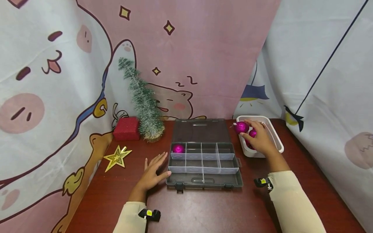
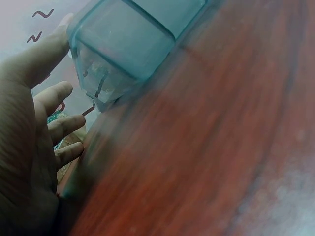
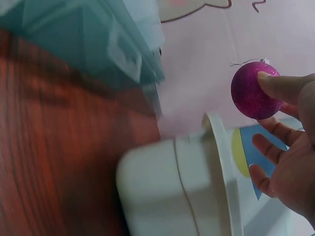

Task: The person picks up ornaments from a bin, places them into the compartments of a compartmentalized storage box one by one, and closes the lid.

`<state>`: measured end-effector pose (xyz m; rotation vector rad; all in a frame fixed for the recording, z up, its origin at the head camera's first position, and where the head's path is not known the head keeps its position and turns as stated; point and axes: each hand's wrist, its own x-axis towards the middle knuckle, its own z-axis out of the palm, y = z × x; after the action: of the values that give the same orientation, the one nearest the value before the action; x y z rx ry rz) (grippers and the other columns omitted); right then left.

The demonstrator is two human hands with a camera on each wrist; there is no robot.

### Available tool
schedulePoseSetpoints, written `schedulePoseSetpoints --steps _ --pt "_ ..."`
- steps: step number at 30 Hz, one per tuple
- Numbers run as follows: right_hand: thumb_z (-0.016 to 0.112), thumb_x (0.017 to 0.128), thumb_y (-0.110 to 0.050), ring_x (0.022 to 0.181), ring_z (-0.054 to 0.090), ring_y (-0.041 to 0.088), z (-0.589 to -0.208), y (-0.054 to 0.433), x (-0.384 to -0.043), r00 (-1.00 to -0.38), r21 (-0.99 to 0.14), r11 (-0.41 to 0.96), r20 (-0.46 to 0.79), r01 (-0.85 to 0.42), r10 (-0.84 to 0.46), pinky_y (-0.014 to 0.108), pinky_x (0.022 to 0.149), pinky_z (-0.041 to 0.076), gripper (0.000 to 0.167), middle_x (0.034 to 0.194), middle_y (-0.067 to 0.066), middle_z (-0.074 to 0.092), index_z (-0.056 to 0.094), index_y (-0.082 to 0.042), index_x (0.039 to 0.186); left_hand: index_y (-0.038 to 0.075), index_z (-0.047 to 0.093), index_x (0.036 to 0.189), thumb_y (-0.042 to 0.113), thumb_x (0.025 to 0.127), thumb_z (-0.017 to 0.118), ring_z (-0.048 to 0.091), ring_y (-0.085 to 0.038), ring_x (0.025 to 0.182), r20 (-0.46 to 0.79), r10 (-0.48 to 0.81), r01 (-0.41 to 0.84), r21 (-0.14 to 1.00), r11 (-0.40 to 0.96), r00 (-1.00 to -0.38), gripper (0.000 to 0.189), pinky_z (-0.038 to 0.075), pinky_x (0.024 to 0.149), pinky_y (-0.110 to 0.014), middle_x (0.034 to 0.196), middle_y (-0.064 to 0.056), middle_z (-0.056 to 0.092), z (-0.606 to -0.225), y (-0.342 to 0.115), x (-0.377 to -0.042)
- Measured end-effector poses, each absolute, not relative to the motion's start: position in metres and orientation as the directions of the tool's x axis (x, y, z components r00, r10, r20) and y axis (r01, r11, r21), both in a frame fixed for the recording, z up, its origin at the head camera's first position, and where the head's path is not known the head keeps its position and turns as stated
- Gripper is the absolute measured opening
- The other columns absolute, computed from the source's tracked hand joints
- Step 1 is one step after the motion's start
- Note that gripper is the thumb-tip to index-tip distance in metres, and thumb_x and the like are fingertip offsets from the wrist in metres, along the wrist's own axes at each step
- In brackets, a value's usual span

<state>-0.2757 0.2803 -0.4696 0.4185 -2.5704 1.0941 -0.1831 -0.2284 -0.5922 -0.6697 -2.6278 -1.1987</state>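
Note:
My right hand [image 1: 259, 137] pinches a glittery magenta Christmas ball [image 3: 253, 91] between thumb and fingers, above the white tub [image 1: 275, 134]. Another magenta ball [image 1: 252, 132] shows inside the tub, partly hidden by the hand. My left hand [image 1: 152, 173] lies with fingers spread beside the left edge of a grey divided plastic box [image 1: 204, 185], its thumb at the box's side. The box's lid [image 1: 201, 131] is folded back. One magenta ball [image 1: 178, 149] sits in the back left compartment.
Left of the box stand a small frosted Christmas tree [image 1: 145, 110] and a red block [image 1: 126, 128]. A gold star [image 1: 117, 158] lies in front of them on the brown table [image 1: 186, 210]. Printed cloth [image 1: 209, 58] hangs behind and on both sides.

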Motion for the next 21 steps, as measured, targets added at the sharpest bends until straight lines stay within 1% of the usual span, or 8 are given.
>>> schedulePoseSetpoints --steps 2,4,5,7,9,12,16,21 --pt "0.081 0.098 -0.01 0.123 0.059 0.042 -0.469 0.272 -0.273 -0.913 -0.656 0.653 0.379 -0.38 -0.15 0.045 0.102 0.052 0.062 0.142 0.03 0.062 0.055 0.003 0.153 0.025 0.043 0.17 0.055 0.098 0.075 0.037 -0.053 0.158 0.347 0.328 0.476 0.669 0.571 -0.879 0.084 -0.007 0.115 -0.093 0.173 -0.015 0.045 -0.596 -0.229 -0.185" --pt "0.08 0.099 -0.011 0.121 0.06 0.042 -0.468 0.264 -0.271 -0.92 -0.674 0.638 0.357 -0.371 -0.158 0.043 0.098 0.051 0.062 0.143 0.03 0.062 0.053 0.004 0.154 0.026 0.042 0.17 0.054 0.098 0.075 0.037 -0.052 0.158 0.354 0.327 0.482 0.667 0.568 -0.876 0.084 -0.006 0.115 -0.094 0.174 -0.013 0.045 -0.596 -0.229 -0.185" --pt "0.08 0.099 -0.011 0.122 0.061 0.043 -0.467 0.26 -0.27 -0.925 -0.685 0.631 0.345 -0.365 -0.16 0.045 0.101 0.053 0.062 0.143 0.03 0.061 0.053 0.004 0.153 0.025 0.043 0.17 0.054 0.098 0.075 0.038 -0.052 0.157 0.353 0.329 0.482 0.664 0.571 -0.876 0.084 -0.005 0.114 -0.094 0.174 -0.013 0.045 -0.595 -0.229 -0.185" --pt "0.08 0.1 -0.013 0.13 0.059 0.048 -0.467 0.252 -0.268 -0.931 -0.7 0.618 0.322 -0.358 -0.173 0.056 0.111 0.051 0.061 0.146 0.031 0.06 0.053 0.005 0.151 0.022 0.044 0.169 0.052 0.097 0.076 0.038 -0.054 0.157 0.34 0.327 0.471 0.668 0.576 -0.882 0.084 -0.005 0.114 -0.094 0.173 -0.015 0.046 -0.591 -0.228 -0.184" --pt "0.08 0.101 -0.014 0.14 0.055 0.05 -0.466 0.244 -0.267 -0.938 -0.714 0.61 0.294 -0.344 -0.186 0.069 0.12 0.042 0.059 0.148 0.03 0.059 0.053 0.003 0.15 0.018 0.045 0.168 0.05 0.096 0.078 0.038 -0.055 0.157 0.315 0.325 0.451 0.672 0.587 -0.892 0.085 -0.004 0.115 -0.094 0.172 -0.018 0.046 -0.585 -0.226 -0.182" --pt "0.08 0.101 -0.018 0.146 0.052 0.048 -0.466 0.233 -0.267 -0.942 -0.717 0.611 0.261 -0.335 -0.21 0.07 0.127 0.034 0.057 0.149 0.026 0.059 0.054 -0.002 0.149 0.014 0.044 0.168 0.048 0.096 0.078 0.037 -0.054 0.159 0.265 0.323 0.415 0.668 0.617 -0.908 0.086 -0.005 0.118 -0.092 0.173 -0.019 0.044 -0.577 -0.225 -0.18" --pt "0.081 0.1 -0.019 0.146 0.053 0.045 -0.467 0.218 -0.266 -0.933 -0.7 0.616 0.268 -0.36 -0.241 0.069 0.127 0.035 0.057 0.149 0.024 0.061 0.056 -0.005 0.149 0.015 0.043 0.169 0.049 0.096 0.076 0.037 -0.052 0.16 0.238 0.323 0.397 0.661 0.637 -0.916 0.087 -0.004 0.119 -0.091 0.174 -0.016 0.043 -0.575 -0.224 -0.179" --pt "0.082 0.099 -0.012 0.14 0.055 0.049 -0.473 0.199 -0.265 -0.905 -0.717 0.553 0.311 -0.424 -0.291 0.073 0.118 0.042 0.053 0.143 0.025 0.065 0.06 -0.002 0.146 0.02 0.045 0.168 0.049 0.095 0.079 0.037 -0.056 0.157 0.298 0.32 0.435 0.677 0.594 -0.899 0.085 -0.006 0.117 -0.092 0.171 -0.019 0.047 -0.587 -0.226 -0.182"
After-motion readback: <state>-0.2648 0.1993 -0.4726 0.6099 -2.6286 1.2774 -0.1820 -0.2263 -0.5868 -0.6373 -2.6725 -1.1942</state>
